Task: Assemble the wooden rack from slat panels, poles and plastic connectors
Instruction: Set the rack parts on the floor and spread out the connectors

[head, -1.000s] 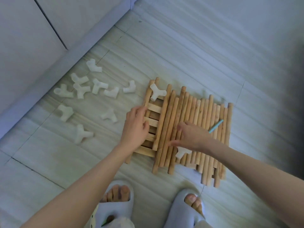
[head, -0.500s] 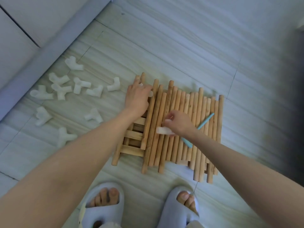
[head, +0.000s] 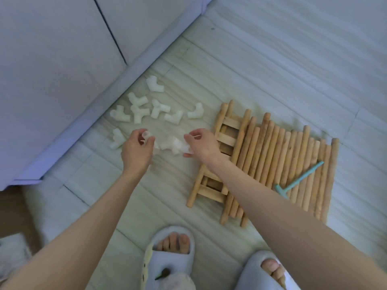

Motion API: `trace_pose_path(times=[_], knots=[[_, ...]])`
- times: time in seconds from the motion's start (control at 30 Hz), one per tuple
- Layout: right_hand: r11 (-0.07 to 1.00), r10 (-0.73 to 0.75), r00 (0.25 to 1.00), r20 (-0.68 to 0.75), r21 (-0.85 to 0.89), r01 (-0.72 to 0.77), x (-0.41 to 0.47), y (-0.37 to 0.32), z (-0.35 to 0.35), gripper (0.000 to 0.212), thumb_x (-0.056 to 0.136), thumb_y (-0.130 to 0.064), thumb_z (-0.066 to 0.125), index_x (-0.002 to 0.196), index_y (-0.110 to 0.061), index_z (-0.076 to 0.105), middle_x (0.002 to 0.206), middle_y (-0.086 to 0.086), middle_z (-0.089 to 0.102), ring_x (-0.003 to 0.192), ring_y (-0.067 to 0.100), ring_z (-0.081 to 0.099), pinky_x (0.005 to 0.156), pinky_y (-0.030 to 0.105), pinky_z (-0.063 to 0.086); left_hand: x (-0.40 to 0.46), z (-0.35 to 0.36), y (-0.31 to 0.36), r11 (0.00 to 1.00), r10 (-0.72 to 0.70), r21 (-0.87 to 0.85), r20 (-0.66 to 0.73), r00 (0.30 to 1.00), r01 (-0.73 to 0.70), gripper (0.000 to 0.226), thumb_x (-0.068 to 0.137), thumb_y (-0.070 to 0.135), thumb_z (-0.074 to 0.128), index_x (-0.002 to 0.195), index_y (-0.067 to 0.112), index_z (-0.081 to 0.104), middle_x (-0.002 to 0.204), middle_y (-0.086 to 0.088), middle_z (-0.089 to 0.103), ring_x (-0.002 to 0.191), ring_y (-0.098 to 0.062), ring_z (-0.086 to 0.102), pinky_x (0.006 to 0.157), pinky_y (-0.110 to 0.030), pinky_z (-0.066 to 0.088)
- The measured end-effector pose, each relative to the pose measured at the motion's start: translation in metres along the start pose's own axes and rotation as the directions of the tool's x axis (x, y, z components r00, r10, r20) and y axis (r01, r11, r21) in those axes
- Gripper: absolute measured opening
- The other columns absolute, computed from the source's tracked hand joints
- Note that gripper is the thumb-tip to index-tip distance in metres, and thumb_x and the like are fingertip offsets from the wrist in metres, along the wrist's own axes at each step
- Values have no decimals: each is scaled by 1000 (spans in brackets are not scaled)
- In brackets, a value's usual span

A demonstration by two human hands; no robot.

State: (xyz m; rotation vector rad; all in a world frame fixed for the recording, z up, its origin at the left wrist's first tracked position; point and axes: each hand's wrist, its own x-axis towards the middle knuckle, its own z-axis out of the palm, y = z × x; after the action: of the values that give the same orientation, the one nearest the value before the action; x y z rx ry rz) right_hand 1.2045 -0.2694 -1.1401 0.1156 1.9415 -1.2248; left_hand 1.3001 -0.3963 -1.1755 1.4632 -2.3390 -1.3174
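Both hands have left the pole stack since 0.5 s ago and now hang over the connector scatter, each w/ a white connector. Left hand [head: 137,149] curls fingers round one connector [head: 147,136]; right hand [head: 201,144] pinches another [head: 185,149], blurred. A third, loose connector [head: 167,143] lies on the floor betw. them. Poles [head: 278,164] lie side by side to the right, long axes running near-far, atop the slat panels [head: 227,136]; right hand is nearer, so the next reach is likely rightward. Teal tool [head: 298,180] rests on the poles.

Both hands, left [head: 137,149] and right [head: 202,144], pinch connectors.
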Motion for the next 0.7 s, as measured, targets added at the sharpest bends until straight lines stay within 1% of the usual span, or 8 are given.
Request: trace_pose_path(times=[0.1, 0.17, 0.23, 0.3, 0.4, 0.5, 0.57, 0.7], knots=[[997, -33, 999, -31, 62, 35, 6, 9, 32, 42, 97, -29, 47, 133, -9, 42, 124, 7, 49, 103, 19, 56, 85, 34, 55, -4, -13, -18, 990, -139, 1, -93, 986, 139, 55, 91, 29, 56, 141, 21, 36, 139, -9, 42, 128, -30, 35, 105, -46, 33], [1000, 22, 994, -109, 18, -20, 12, 23, 46, 46, 97, -34, 42, 137, -13, 38, 135, 10, 44, 118, 24, 50, 96, 40, 48, -12, -12, -24, 941, -337, -54, -119, 934, 333, 61, 93, 32, 52, 146, 26, 23, 146, -12, 26, 131, -31, 27, 103, -44, 32], [981, 192, 978, -80, 42, -189, 16, 32, 54, 50, 98, -39, 35, 142, -17, 31, 142, 11, 36, 122, 29, 45, 91, 42, 50, -16, -5, -33, 813, -555, -230, -31, 831, 535, 63, 92, 39, 51, 146, 32, 18, 144, -13, 23, 126, -34, 33, 99, -44, 39], [949, 304, 952, 40, 76, -306, 17, 33, 59, 54, 98, -44, 28, 146, -20, 24, 145, 8, 30, 123, 31, 42, 77, 39, 53, -9, 1, -39, 617, -671, -457, 120, 732, 641, 60, 90, 38, 52, 143, 32, 25, 139, -11, 28, 116, -35, 44, 85, -49, 49], [941, 269, 955, 125, 178, -288, 22, 24, 62, 53, 99, -44, 25, 146, -19, 26, 146, 7, 33, 124, 29, 43, 89, 39, 50, 8, 3, -39, 505, -616, -619, 230, 753, 602, 44, 85, 28, 51, 127, 17, 48, 133, -17, 43, 102, -32, 56, 58, -36, 53], [840, 193, 959, 209, 470, -271, 26, 4, 65, 48, 102, -36, 26, 146, -16, 25, 147, 6, 34, 128, 24, 43, 105, 40, 40, 27, -7, -18, 360, -526, -751, 326, 785, 553, 15, 94, 18, 44, 102, 12, 55, 101, -11, 56, 87, -24, 58, 63, -36, 51], [818, 115, 966, 232, 529, -224, 29, -11, 65, 48, 102, -34, 27, 147, -19, 24, 150, 2, 30, 132, 21, 40, 107, 42, 37, 39, -16, -5, 282, -440, -798, 385, 811, 532, 25, 98, 20, 37, 118, 10, 50, 107, -6, 57, 96, -22, 61, 70, -39, 53], [961, 39, 980, 193, 262, -90, 25, -23, 46, 47, 102, -33, 25, 147, -19, 23, 149, 0, 31, 129, 21, 42, 102, 40, 41, 44, -21, 10, 455, -334, -760, 338, 880, 465, 46, 101, 17, 31, 147, 18, 25, 133, 2, 39, 129, -19, 41, 94, -42, 44]])
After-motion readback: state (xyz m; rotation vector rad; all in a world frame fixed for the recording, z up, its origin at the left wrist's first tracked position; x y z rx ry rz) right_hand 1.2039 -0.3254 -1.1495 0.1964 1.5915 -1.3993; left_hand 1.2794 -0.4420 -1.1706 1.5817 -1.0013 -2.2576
